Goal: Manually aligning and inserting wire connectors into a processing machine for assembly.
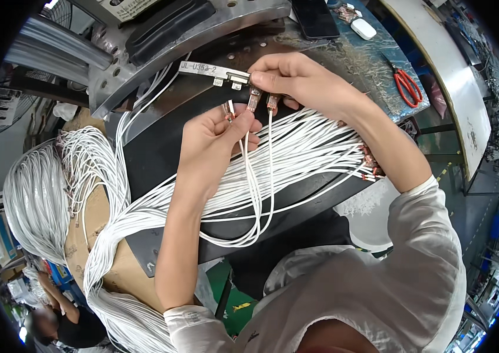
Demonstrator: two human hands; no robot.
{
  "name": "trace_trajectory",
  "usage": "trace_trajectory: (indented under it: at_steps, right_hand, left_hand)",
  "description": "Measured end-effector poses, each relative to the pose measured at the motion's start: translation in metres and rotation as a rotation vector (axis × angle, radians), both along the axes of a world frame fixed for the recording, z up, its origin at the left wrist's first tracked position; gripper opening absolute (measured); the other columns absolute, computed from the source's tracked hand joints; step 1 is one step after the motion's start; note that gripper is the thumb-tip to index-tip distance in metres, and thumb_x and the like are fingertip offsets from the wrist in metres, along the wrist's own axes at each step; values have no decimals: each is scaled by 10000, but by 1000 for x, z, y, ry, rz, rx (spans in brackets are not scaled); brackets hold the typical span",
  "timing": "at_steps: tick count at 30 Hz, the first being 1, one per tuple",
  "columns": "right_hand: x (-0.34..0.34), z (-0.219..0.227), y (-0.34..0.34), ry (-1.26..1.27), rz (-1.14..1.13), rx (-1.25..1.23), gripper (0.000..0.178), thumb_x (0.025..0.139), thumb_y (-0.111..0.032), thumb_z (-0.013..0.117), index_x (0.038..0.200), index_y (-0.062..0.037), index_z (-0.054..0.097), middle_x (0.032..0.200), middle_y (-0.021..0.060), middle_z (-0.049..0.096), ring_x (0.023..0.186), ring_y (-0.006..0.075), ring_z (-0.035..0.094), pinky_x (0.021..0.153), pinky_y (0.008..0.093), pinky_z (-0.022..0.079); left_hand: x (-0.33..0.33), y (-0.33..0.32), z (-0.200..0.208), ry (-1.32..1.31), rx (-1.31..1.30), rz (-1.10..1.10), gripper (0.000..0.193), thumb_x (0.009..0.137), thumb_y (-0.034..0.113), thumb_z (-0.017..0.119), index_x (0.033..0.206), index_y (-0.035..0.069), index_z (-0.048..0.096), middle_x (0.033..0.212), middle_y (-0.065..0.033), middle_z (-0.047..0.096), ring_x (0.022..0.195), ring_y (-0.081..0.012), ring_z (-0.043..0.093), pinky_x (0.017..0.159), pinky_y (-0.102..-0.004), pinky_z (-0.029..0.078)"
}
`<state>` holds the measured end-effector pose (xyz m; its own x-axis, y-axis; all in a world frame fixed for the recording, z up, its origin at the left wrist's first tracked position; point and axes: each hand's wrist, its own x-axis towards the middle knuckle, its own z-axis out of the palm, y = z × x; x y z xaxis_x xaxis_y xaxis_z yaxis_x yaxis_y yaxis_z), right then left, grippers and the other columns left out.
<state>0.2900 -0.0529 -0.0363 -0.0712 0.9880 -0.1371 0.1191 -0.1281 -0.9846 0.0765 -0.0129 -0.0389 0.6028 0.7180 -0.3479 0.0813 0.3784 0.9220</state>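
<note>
My left hand (202,141) is closed, thumb and fingers pinching white cables just below their small clear, copper-coloured plugs (229,110). Above and to the right, my right hand (305,82) is closed too. A cable plug (272,102) shows under its curled fingers, and its thumb and forefinger pinch beside another plug (253,100) between the hands. They touch the right end of a pale labelled bar (207,69) with small metal blocks along its lower edge. Whether that hand also grips the bar cannot be made out. Held cables loop down over a thick white cable bundle (296,147).
A metal machine frame (232,23) stands at the back. Red-handled snips (407,88), a black phone (315,19) and a white case (363,29) lie at the back right. Coiled cables (34,200) sit at left. Another person (64,317) is at lower left.
</note>
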Motion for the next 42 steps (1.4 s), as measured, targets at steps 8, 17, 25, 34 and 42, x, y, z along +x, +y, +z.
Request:
trace_trajectory:
  at_steps: [8,17,25,34,42]
  right_hand:
    - [-1,1,-1,-38,51,-11,291,984,-187,723,1151,48,682,914,48,718,762,94,611,694,252,488]
    - [4,5,-1,-30,58,-17,298,883,-69,807,1128,62,700,952,75,754,755,99,623,703,258,501]
    - [4,4,0,-56,66,30,313,891,-69,802,1155,62,696,990,102,766,809,109,661,731,271,528]
    - [8,2,1,-61,48,21,340,878,-88,827,1164,48,702,939,89,764,728,89,641,649,244,510]
    - [10,8,3,-105,34,26,394,837,-98,861,1176,46,722,846,75,762,636,56,600,585,218,465]
  left_hand:
    - [-7,6,-2,-69,-55,-73,193,1001,84,700,1152,-37,705,952,-77,731,815,-113,689,746,-266,607]
    - [-5,5,2,-16,-90,-54,167,944,65,764,1059,-51,726,877,-85,728,736,-125,689,698,-270,612]
    - [-5,4,0,-44,-92,6,142,932,42,768,1018,-61,725,868,-87,735,716,-118,689,665,-262,603]
    - [-7,-2,-2,-44,-37,83,241,986,159,739,1105,-46,699,946,-90,733,779,-128,699,700,-264,612]
    - [-6,-3,1,-56,-48,86,251,1024,193,697,1110,-41,728,935,-73,717,757,-107,665,702,-277,623]
